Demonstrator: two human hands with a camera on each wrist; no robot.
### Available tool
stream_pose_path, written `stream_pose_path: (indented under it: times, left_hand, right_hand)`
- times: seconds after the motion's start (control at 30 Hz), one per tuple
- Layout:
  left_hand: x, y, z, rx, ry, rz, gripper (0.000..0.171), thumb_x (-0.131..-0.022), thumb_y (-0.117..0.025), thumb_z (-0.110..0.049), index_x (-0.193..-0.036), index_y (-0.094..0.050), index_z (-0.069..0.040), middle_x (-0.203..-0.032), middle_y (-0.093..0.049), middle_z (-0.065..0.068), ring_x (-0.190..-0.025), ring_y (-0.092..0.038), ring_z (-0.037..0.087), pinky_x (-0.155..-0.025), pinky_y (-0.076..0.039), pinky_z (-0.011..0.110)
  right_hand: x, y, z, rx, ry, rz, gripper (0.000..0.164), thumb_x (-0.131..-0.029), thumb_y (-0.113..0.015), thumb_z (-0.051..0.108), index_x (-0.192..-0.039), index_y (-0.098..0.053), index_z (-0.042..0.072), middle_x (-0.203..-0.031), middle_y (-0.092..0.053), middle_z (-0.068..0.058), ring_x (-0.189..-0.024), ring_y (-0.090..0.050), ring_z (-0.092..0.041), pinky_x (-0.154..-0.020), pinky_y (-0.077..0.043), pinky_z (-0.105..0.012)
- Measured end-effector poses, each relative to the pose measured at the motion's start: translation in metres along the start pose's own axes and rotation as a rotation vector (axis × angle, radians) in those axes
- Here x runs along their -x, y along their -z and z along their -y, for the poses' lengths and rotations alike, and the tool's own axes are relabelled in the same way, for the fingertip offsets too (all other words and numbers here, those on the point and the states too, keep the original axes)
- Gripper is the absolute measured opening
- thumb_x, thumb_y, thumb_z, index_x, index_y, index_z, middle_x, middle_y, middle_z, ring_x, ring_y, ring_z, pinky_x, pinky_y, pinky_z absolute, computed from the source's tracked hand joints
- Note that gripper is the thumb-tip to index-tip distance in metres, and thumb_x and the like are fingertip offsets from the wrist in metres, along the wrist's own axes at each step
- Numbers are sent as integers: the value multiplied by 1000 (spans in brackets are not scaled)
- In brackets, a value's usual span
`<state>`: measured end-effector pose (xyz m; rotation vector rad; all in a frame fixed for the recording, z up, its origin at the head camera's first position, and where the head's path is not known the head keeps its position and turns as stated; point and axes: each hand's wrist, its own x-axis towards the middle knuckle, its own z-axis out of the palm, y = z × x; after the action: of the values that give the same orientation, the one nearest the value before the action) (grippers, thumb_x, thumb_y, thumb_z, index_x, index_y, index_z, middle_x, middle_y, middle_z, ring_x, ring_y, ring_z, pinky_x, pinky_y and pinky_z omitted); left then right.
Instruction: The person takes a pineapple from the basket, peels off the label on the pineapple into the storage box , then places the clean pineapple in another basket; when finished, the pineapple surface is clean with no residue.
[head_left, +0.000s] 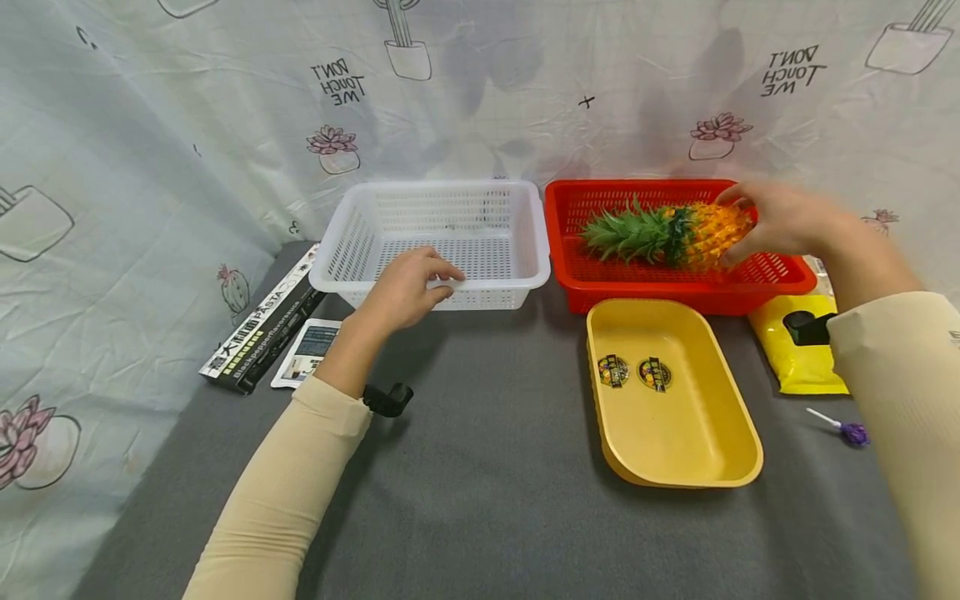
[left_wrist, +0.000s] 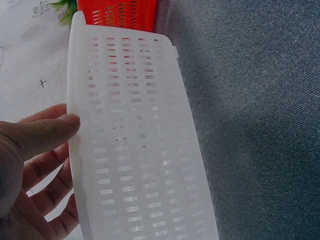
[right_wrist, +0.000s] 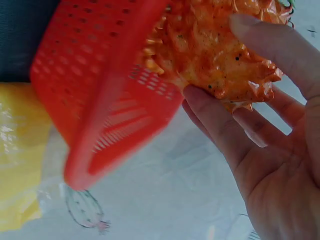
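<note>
A pineapple (head_left: 712,235) with green leaves lies lengthwise in the red basket (head_left: 675,292), leaves pointing left. My right hand (head_left: 783,221) grips its base end from the right. In the right wrist view the thumb (right_wrist: 245,25) lies on the orange, bumpy skin and the fingers curve round below it. My left hand (head_left: 411,287) is at the front rim of the white basket (head_left: 517,279), fingers relaxed and slightly bent. The left wrist view shows its thumb (left_wrist: 70,120) right at the rim, with the fingertips hidden behind the rim.
A yellow tray (head_left: 675,433) with two round stickers stands before the red basket. At right lie a yellow packet (head_left: 798,358) and a purple lollipop (head_left: 853,433). A black pasta box (head_left: 262,325) and a white pouch (head_left: 306,354) lie left. A printed curtain (head_left: 525,83) hangs behind.
</note>
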<state>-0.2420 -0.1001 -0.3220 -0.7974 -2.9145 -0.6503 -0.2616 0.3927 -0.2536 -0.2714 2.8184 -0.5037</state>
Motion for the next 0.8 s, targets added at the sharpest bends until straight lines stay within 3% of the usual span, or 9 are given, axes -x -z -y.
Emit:
stream_pose_path:
  times: [0.23,0.43,0.53,0.67,0.8]
  left_hand:
    - [0,-2,0,-5,13,-2,25,-97,-71,-11,-121,-78,-12,-113,-66,12,-106,-62,32,-92,-48,48]
    - [0,-5,-1,-7,20,1,25,-97,-71,-12,-121,-78,-14,-113,-66,12,-107,-61,32,-92,-48,47]
    - [-1,-6,-1,-3,22,2,25,-97,-71,-12,-122,-78,-14,-113,-66,11,-108,-61,32,-93,-48,47]
    - [0,-5,0,-3,24,-3,26,-98,-71,-12,-122,-78,-13,-114,-65,12,-108,-61,32,-92,-48,47]
    - [0,-4,1,-5,30,-7,25,-98,-71,-13,-122,-78,-14,-113,-65,11,-106,-61,32,-91,-48,47]
  right_hand:
    - [-14,-20,-11,10,-36,38,87,-85,-80,16,-154,-30,-1,-150,-32,-40,-130,-35,-60,-105,-30,-76]
    - [-23,-37,-18,-41,-45,113,79,-88,-70,6,-155,-29,-3,-149,-30,-39,-123,-36,-53,-100,-42,-70]
    - [-26,-40,-20,-46,-61,146,77,-89,-68,5,-156,-30,-3,-149,-30,-38,-118,-37,-49,-90,-50,-58]
    - [-33,-42,-21,-58,-64,178,75,-90,-65,4,-156,-31,-2,-150,-31,-39,-119,-38,-49,-79,-51,-45]
    - [-36,-45,-24,-58,-54,186,73,-92,-62,4,-157,-29,-3,-151,-30,-41,-128,-33,-54,-91,-49,-57]
